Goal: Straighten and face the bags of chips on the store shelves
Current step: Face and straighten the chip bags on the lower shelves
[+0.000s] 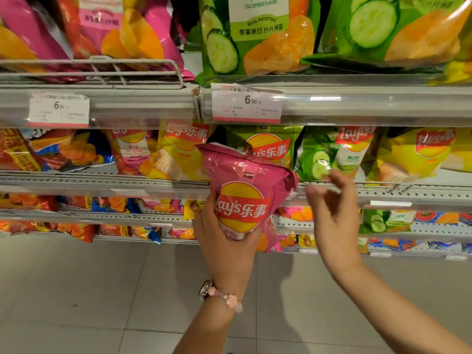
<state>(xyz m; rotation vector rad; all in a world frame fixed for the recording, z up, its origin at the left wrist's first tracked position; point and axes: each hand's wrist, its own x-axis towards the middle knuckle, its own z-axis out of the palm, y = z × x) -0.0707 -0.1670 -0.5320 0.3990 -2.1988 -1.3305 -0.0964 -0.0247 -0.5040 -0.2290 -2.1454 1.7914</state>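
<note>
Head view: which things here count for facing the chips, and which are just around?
Job:
pink bag, held by left hand
right hand, open
green bag
yellow bag
shelf edge

Just around:
price tag
floor
bracelet

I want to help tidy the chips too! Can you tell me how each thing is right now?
Pink Lay's chip bag: off the shelf, upright, logo facing out, top crumpled.
Left hand: grips the pink bag's lower part.
Right hand: free, fingers loosely spread, blurred, near the shelf edge.
Green cucumber chip bag: standing on the shelf, leaning.
White price tag: in the rail, top edge curled.
</note>
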